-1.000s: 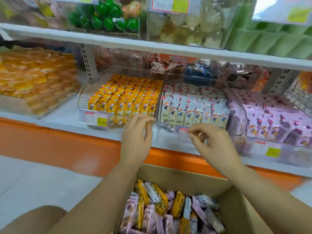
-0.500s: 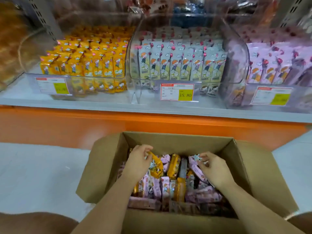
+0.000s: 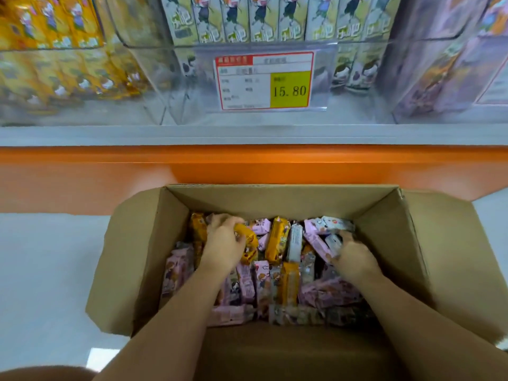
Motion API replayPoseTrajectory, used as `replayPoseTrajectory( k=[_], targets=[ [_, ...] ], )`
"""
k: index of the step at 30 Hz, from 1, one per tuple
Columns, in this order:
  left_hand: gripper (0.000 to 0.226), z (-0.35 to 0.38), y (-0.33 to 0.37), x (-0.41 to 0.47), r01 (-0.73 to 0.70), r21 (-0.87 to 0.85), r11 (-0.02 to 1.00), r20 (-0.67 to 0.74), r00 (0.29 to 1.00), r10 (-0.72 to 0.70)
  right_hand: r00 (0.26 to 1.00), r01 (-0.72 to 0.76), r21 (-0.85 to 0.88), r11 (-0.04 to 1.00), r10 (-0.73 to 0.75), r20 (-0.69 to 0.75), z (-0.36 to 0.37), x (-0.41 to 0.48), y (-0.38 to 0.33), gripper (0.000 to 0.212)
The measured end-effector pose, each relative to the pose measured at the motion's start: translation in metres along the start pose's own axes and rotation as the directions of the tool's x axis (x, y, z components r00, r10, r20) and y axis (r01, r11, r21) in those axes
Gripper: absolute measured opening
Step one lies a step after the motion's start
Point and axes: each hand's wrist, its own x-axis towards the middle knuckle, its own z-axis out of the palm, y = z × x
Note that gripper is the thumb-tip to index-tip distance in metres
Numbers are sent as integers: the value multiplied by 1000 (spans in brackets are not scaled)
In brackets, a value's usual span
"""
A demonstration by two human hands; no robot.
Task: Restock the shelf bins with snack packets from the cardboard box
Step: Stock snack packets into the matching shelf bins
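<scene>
Inside the open brown cardboard box (image 3: 275, 202), my left grip (image 3: 224, 243) curls round a yellow foil snack packet (image 3: 247, 237) and my right grip (image 3: 354, 254) pinches a pale grey packet (image 3: 334, 241), probably sorting flavours for the clear plastic shelf bins (image 3: 192, 114) above.

Open cardboard box (image 3: 143, 259) on floor, w/ jumbled yellow/pink snack packets (image 3: 277, 240).

Shelf (image 3: 247, 134): grey ledge, orange fascia (image 3: 82, 171) below.
Three clear bins side by side on ledge: left bin (image 3: 55, 75) yellow packets; middle bin (image 3: 181, 105) pale packets, price tag (image 3: 265, 81) "15.80" on front; right bin (image 3: 428, 78) lilac packets.
Floor (image 3: 46, 270): pale, smooth. Open box (image 3: 275, 199) on it, just in front of fascia.
</scene>
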Motion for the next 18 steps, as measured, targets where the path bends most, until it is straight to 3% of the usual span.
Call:
replayPoseTrajectory(
  k=[5, 9, 12, 14, 18],
  targets=[
    [38, 9, 2, 5, 24, 35, 999, -1, 1000, -24, 1000, 22, 4, 1000, -22, -3, 0, 5, -2, 57],
    [37, 14, 0, 5, -58, 109, 992, 51, 997, 52, 988, 93, 111, 989, -105, 109, 3, -4, -11, 59],
    [31, 16, -1, 3, -134, 143, 981, 111, 987, 118, 957, 233, 146, 962, -253, 144, 11, -13, -24, 36],
    [30, 16, -1, 1, -163, 147, 976, 150, 979, 141, 934, 295, 121, 948, -312, 173, 15, -18, -32, 35],
    [30, 14, -1, 0, -233, 176, 956, 211, 958, 194, 902, 298, 210, 931, -347, 258, 16, -22, -40, 19]
  ],
)
